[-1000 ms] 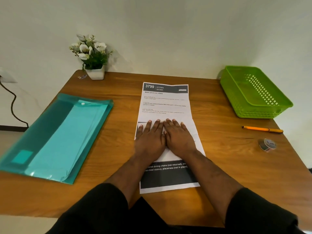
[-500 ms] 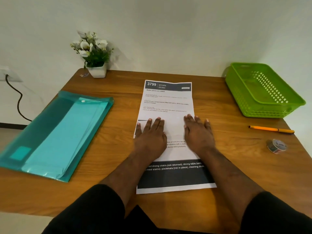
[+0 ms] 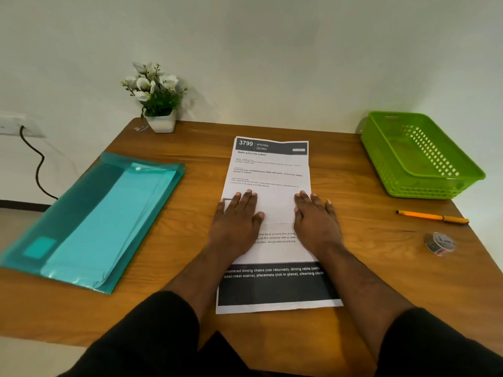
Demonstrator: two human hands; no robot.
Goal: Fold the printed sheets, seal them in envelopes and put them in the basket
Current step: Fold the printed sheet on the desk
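One printed sheet (image 3: 269,172) flat at mid-table, lengthways toward the wall, header "3799 KITCHEN" at the far end and a dark band at the near end. Possibly folded or layered across the middle, where a blank panel covers part of the print; hard to tell from this angle.

Two hands, both palm-down on the sheet's middle. Left hand (image 3: 236,224) over the left edge, fingers straight and together, thumb out to the right, pressing flat, gripping nothing. Right hand (image 3: 315,221) at the right edge, fingers likewise straight and slightly spread, flat on paper and wood. A clear gap of white paper between the two.

One green basket (image 3: 392,170) at the far right corner, apart from the sheet. One teal plastic folder (image 3: 68,208) on the left, with lighter turquoise envelopes (image 3: 109,227) inside; count not readable through the plastic. One orange pen (image 3: 432,216) near the right edge, one tape roll (image 3: 439,243) just nearer than it. One potted plant (image 3: 158,99) at the far left by the wall. One wooden table (image 3: 381,268) beneath all.

Against a second ago: hands then side by side and touching at the sheet's centre, now spread apart to its two edges. Against half a second ago: spacing much the same, sheet unmoved.
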